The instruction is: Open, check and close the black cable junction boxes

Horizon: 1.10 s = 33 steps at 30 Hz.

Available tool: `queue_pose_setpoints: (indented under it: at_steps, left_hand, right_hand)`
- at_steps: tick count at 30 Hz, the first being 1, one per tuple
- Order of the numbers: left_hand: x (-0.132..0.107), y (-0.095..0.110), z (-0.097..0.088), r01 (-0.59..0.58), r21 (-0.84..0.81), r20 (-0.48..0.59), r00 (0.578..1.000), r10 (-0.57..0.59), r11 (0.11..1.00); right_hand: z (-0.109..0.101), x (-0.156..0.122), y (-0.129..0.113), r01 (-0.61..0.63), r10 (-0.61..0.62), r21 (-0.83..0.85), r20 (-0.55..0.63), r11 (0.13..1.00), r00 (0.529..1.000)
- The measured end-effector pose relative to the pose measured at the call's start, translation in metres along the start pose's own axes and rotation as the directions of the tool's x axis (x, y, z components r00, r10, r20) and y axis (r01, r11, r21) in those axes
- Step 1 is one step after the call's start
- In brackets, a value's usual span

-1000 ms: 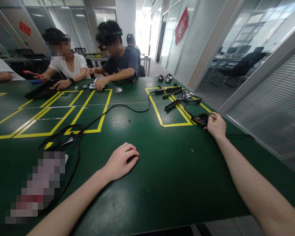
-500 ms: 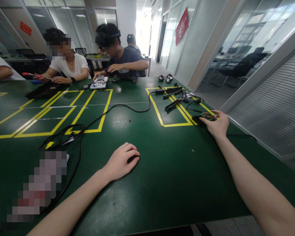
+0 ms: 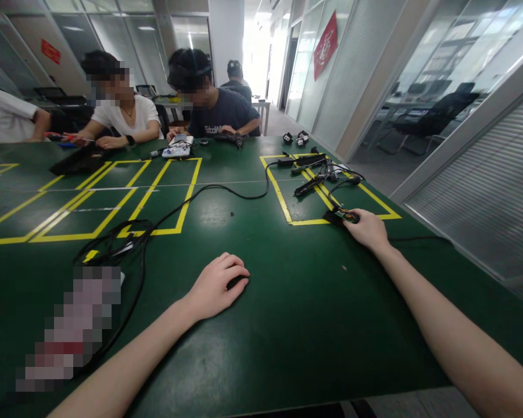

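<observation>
My right hand (image 3: pixel 368 227) is closed on the near end of a small circuit board (image 3: pixel 345 215), which has thin coloured wires and a black part at its left end. The board sits at the front edge of the right-hand yellow tape frame; my fingers cover part of it. Just behind it lie dark tool-like parts and cables (image 3: pixel 329 169). My left hand (image 3: pixel 220 284) rests on the green table (image 3: pixel 279 325), fingers loosely curved and thumb apart. Only a dark gap shows under that palm, and nothing is visibly held.
A black cable (image 3: pixel 226 187) crosses from a coil (image 3: pixel 113 244) on the left to the parts on the right. A blurred-out flat object (image 3: pixel 74 325) lies near my left forearm. Across the table, several people sit, with a white device (image 3: pixel 178 147) and a power drill (image 3: pixel 234 139).
My right hand has moved left with the circuit board, bringing it to the tape frame's front edge. My left hand stays put. A person opposite has lowered a hand.
</observation>
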<state>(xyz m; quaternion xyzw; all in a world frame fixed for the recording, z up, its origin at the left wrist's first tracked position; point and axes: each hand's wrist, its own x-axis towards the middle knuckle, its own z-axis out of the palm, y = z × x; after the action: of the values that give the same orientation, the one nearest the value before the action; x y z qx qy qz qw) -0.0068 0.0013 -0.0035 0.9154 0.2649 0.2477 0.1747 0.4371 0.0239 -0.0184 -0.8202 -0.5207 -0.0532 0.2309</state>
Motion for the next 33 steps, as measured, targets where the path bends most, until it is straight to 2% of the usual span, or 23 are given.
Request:
queue_pose_setpoints:
  at_steps: [3, 5, 6, 7, 8, 11, 13, 14, 16, 19, 24, 29, 33]
  left_hand:
    - [0.000, 0.000, 0.000, 0.006, -0.003, 0.000, 1.000, -0.006, 1.000]
    - [0.000, 0.000, 0.000, 0.015, -0.011, 0.000, 1.000, -0.015, 1.000]
    - [0.000, 0.001, -0.001, 0.016, -0.018, -0.007, 1.000, -0.016, 1.000]
    - [0.000, 0.001, -0.002, 0.016, -0.024, -0.022, 1.000, -0.016, 1.000]
    - [0.000, 0.002, -0.003, 0.013, -0.030, -0.047, 0.999, -0.015, 0.999]
    - [0.000, 0.007, -0.006, -0.021, -0.042, -0.137, 0.991, 0.015, 0.999]
    - [0.000, 0.010, -0.007, -0.074, -0.053, -0.133, 0.989, 0.066, 0.996]
    - [0.001, 0.012, -0.007, -0.102, -0.058, -0.105, 0.990, 0.096, 0.993]
    - [0.002, 0.014, -0.007, -0.137, -0.060, -0.041, 0.990, 0.134, 0.989]
    - [0.003, 0.014, -0.005, -0.112, -0.052, -0.007, 0.994, 0.112, 0.992]
    - [0.002, 0.010, -0.003, -0.052, -0.061, -0.072, 0.996, 0.048, 0.997]
    - [-0.001, 0.005, 0.000, -0.002, -0.016, -0.137, 0.991, 0.000, 1.000]
    - [-0.001, 0.000, 0.002, 0.082, 0.022, -0.166, 0.983, -0.078, 0.996]
  right_hand:
    - [0.002, -0.021, -0.046, 0.067, -0.070, 0.038, 0.078, 0.997, 0.995]
    - [0.003, -0.043, -0.077, 0.236, -0.255, 0.150, 0.123, 0.960, 0.959]
    - [0.003, -0.056, -0.092, 0.326, -0.363, 0.222, 0.148, 0.919, 0.920]
    - [0.002, -0.069, -0.106, 0.406, -0.467, 0.301, 0.167, 0.863, 0.868]
    - [0.000, -0.083, -0.118, 0.481, -0.576, 0.385, 0.183, 0.788, 0.797]
    - [-0.007, -0.123, -0.145, 0.588, -0.809, 0.595, 0.199, 0.548, 0.553]
    - [-0.010, -0.141, -0.156, 0.601, -0.866, 0.646, 0.206, 0.470, 0.456]
    - [-0.011, -0.147, -0.159, 0.605, -0.876, 0.653, 0.208, 0.456, 0.435]
    - [-0.012, -0.152, -0.162, 0.604, -0.874, 0.651, 0.210, 0.459, 0.438]
    - [-0.011, -0.149, -0.163, 0.605, -0.861, 0.641, 0.187, 0.472, 0.474]
    - [-0.010, -0.145, -0.164, 0.634, -0.849, 0.615, 0.114, 0.468, 0.516]
    - [-0.006, -0.140, -0.160, 0.654, -0.804, 0.527, 0.098, 0.542, 0.587]
    - [-0.003, -0.136, -0.156, 0.642, -0.759, 0.470, 0.096, 0.605, 0.644]
